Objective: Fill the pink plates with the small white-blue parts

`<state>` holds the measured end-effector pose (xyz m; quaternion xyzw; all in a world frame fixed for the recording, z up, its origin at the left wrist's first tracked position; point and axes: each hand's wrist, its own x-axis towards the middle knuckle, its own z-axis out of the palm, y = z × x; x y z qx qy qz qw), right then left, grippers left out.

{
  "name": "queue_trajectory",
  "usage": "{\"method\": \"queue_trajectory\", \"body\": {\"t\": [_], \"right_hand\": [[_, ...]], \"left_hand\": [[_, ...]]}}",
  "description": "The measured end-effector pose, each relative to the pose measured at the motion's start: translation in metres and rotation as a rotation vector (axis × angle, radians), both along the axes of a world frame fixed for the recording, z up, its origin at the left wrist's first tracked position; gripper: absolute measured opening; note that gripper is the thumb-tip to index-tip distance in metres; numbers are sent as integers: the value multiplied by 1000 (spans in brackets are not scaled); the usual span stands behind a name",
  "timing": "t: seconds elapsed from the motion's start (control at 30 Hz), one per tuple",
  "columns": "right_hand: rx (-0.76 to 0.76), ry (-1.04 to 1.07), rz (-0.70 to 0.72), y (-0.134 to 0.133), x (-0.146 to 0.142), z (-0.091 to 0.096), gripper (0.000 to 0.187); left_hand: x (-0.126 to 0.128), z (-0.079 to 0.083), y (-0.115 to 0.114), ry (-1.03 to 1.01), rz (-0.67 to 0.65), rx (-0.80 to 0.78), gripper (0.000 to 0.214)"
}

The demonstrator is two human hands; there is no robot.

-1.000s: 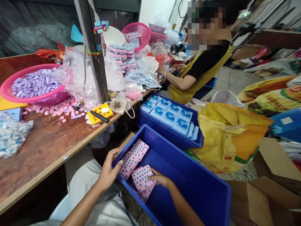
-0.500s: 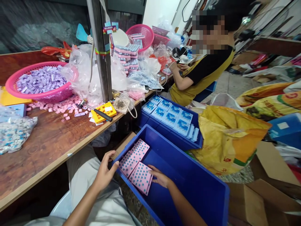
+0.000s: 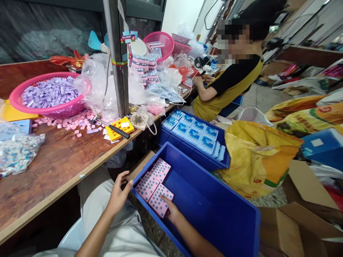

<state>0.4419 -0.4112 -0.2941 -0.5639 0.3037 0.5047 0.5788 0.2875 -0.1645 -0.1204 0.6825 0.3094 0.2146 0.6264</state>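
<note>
Inside a deep blue bin (image 3: 211, 210) lie pink plates dotted with small teal pegs, grouped at its left end. My right hand (image 3: 172, 210) grips the nearest pink plate (image 3: 160, 200), thumb on its top face and the other fingers mostly hidden at its right side. Two more pink plates, a middle one (image 3: 147, 186) and a far one (image 3: 160, 170), rest against it. My left hand (image 3: 120, 192) is at the bin's left corner, thumb and fingers apart, the thumb close to the rim; it holds nothing.
Behind stands another blue bin with light-blue moulded pieces (image 3: 193, 135). On the wooden table (image 3: 61, 160) are a hammer (image 3: 115, 129), a yellow mould (image 3: 119, 128), loose pink pieces and a pink basket (image 3: 48, 112). A yellow sack (image 3: 257, 153) stands right; a co-worker (image 3: 227, 78) sits beyond.
My right hand has moved left and down onto the nearest pink plate, its thumb now over the top. That plate sits squarer beside the others. My left hand has barely shifted.
</note>
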Motion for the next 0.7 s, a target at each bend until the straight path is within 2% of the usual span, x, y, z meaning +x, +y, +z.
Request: {"method": "queue_trajectory", "body": {"t": [0.2, 0.4, 0.57, 0.7], "right_hand": [[25, 103, -1, -17, 6, -8, 48], [185, -71, -137, -23, 9, -12, 52], [185, -65, -174, -25, 7, -7, 54], [182, -101, -179, -52, 12, 0, 57]], "left_hand": [[-5, -4, 4, -1, 27, -26, 44], [-7, -6, 8, 17, 50, -43, 45], [-6, -9, 7, 20, 47, -55, 46], [-8, -7, 9, 21, 52, -50, 45]]}}
